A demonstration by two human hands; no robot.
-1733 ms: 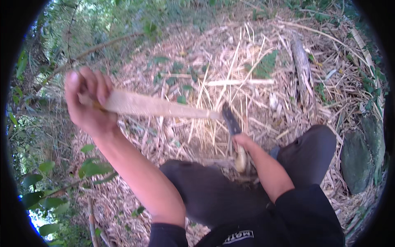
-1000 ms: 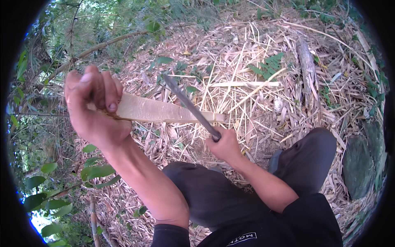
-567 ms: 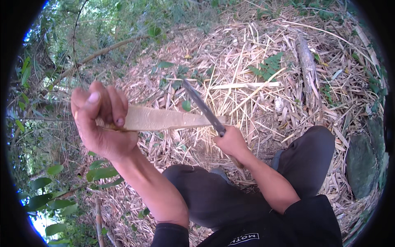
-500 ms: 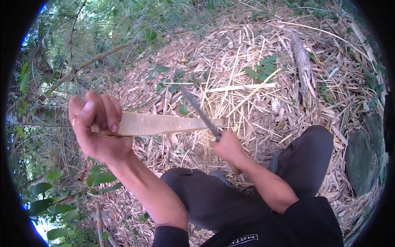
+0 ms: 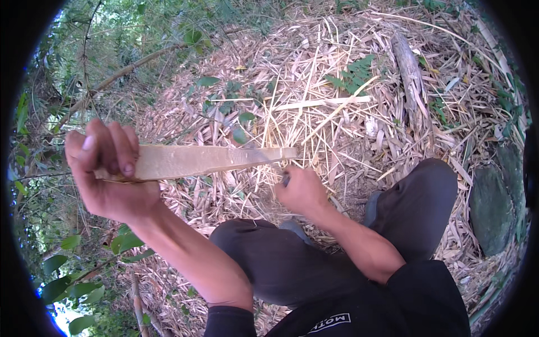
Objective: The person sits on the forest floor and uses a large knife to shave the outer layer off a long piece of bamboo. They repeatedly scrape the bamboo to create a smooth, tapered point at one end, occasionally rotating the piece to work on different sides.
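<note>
My left hand [image 5: 109, 168], raised at the left, is closed round the wide end of a long, flat, pale piece of wood or bamboo [image 5: 191, 161]. This piece points right and narrows to a squared tip. Just below that tip, my right hand [image 5: 306, 192] is closed on a knife [image 5: 286, 179]. Only a dark bit of the knife shows at my fist. A greyish smear crosses the narrow part of the wood; whether it is the blurred blade or a shadow, I cannot tell.
Thin pale shavings [image 5: 303, 121] and dry leaves cover the ground in front of me. A weathered log [image 5: 409, 78] lies at the far right, a dark flat slab [image 5: 491, 216] at the right. Green leafy branches [image 5: 126, 241] hang at the left. My bent legs [image 5: 269, 261] are below.
The knife blade, earlier plainly seen slanting up across the wood, no longer shows clearly. My left hand and the wood have shifted left; my right hand has moved slightly left and up.
</note>
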